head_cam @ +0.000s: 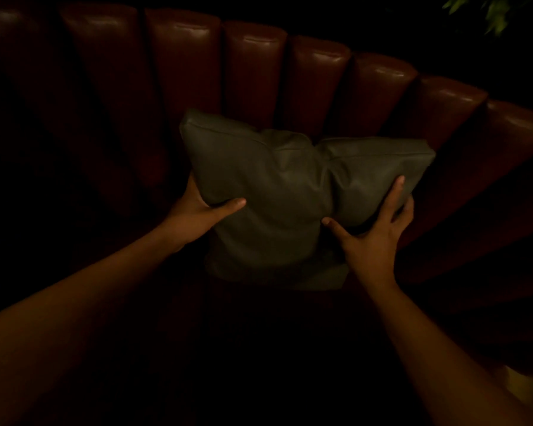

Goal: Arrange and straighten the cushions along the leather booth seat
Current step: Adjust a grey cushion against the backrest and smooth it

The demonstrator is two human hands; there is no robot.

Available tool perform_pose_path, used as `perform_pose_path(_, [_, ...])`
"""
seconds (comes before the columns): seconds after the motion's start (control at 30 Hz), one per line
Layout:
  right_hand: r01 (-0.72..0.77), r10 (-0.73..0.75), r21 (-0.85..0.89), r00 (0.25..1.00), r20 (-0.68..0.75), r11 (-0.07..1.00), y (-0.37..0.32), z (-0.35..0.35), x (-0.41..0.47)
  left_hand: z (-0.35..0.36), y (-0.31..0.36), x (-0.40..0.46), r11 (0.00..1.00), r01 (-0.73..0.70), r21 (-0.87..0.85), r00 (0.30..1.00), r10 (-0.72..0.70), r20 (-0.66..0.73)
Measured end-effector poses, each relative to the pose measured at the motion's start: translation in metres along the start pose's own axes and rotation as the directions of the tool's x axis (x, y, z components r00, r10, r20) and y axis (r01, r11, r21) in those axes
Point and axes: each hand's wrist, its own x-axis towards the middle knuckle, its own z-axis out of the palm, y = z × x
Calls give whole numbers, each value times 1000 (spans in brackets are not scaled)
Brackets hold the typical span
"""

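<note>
A grey-green leather cushion stands upright against the channelled red-brown leather backrest of the booth. Its top edge is dented in the middle, so it looks pinched into two lobes. My left hand grips its left edge, thumb on the front face and fingers hidden behind. My right hand holds the right side, thumb pressed into the front and fingers spread along the right edge. The seat below is too dark to make out.
The curved backrest runs from the left to the far right, where it bends toward me. Green plant leaves hang at the top right. A pale patch shows at the lower right. Everything else is in deep shadow.
</note>
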Motion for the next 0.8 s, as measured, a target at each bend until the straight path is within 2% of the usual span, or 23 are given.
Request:
perform_pose_path(0.07, [79,-93,-193,993,-66,978,-5,-4,0,1,14,-6,977,-158,144,968,182,-172])
perform_pose_path(0.13, [207,-244,-307,966,-87,929,-16,-9,0,4,35,-16,861,-310,403,863,432,-261])
perform_pose_path(0.17, [282,-322,-331,944,-73,901,-25,-10,1,7,45,-22,749,-382,541,795,565,-221])
perform_pose_path(0.23, [381,-417,-366,909,-20,849,-42,-7,7,19,62,-31,448,-489,748,673,740,-4])
perform_pose_path(0.27, [394,-420,-393,907,22,831,-49,-4,11,27,66,-32,333,-501,799,660,744,104])
perform_pose_path(0.3, [390,-398,-422,915,72,819,-56,0,15,34,66,-31,265,-480,836,694,698,177])
perform_pose_path(0.37, [371,-331,-467,929,168,803,-60,7,24,43,64,-23,211,-385,899,815,534,224])
perform_pose_path(0.43, [361,-281,-496,932,229,790,-58,12,30,45,57,-11,170,-329,929,877,421,233])
perform_pose_path(0.57, [341,-220,-524,934,281,780,-56,18,36,45,55,3,148,-294,944,921,307,238])
perform_pose_path(0.8, [357,-235,-523,929,287,774,-55,18,33,46,62,-10,162,-275,948,929,298,219])
